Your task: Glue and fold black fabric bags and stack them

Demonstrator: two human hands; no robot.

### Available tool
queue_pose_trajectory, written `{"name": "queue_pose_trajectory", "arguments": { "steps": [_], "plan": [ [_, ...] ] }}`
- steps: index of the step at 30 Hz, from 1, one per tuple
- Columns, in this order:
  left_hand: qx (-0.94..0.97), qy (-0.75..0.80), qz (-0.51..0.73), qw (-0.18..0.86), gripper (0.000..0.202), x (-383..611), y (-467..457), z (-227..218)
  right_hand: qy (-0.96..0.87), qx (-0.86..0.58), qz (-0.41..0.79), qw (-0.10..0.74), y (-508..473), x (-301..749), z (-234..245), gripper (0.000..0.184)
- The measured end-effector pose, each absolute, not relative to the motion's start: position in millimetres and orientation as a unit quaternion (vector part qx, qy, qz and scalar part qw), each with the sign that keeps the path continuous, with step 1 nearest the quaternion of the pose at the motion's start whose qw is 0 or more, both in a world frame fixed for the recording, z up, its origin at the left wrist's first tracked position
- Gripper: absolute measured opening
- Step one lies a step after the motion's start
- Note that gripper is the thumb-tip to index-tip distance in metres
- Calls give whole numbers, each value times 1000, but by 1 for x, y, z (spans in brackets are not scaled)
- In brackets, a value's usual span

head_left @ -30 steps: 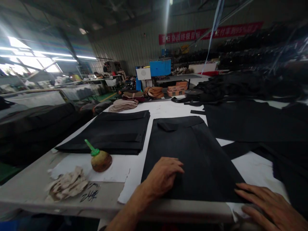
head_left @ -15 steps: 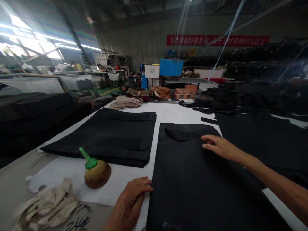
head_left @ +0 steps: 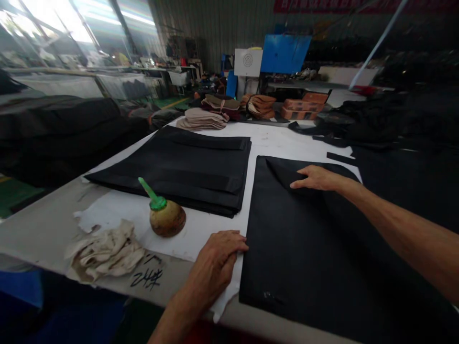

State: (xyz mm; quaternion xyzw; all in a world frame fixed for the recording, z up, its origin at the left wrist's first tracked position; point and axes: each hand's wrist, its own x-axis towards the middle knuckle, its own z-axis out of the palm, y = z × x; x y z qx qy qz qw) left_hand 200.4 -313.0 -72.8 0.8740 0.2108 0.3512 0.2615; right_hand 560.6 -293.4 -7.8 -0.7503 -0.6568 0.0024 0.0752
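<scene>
A large black fabric panel (head_left: 315,258) lies flat on the white table (head_left: 279,138) in front of me. My left hand (head_left: 215,263) rests palm down at the panel's near left edge, fingers together on the white paper beside it. My right hand (head_left: 315,178) reaches out to the panel's far end, fingers stretched flat on a folded-over flap (head_left: 283,172) of the cloth. Neither hand grips anything that I can see.
A stack of folded black fabric (head_left: 182,167) lies to the left. A round brown bottle with a green nozzle (head_left: 163,212) and crumpled rags (head_left: 107,251) sit near the left edge. Tan cloth piles (head_left: 202,119) and more black fabric (head_left: 394,124) lie further back.
My right hand went from the table's near right edge out to the flap at the panel's far end. My left hand slid off the cloth to its near left edge.
</scene>
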Motion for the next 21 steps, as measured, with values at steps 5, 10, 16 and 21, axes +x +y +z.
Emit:
{"name": "queue_pose_trajectory", "arguments": {
  "steps": [5,10,16,21],
  "plan": [
    [874,228,325,280,27,202,-314,-69,-683,-730,-2,-24,-351,519,21,35],
    [864,245,327,296,25,203,-316,-66,-731,-670,-113,-65,-414,461,26,7],
    [867,241,323,294,26,204,-317,-64,-744,-662,-82,26,-454,405,-2,8],
    [876,232,314,283,27,203,-315,-67,-734,-673,-17,89,-464,384,-25,15]
  ]
}}
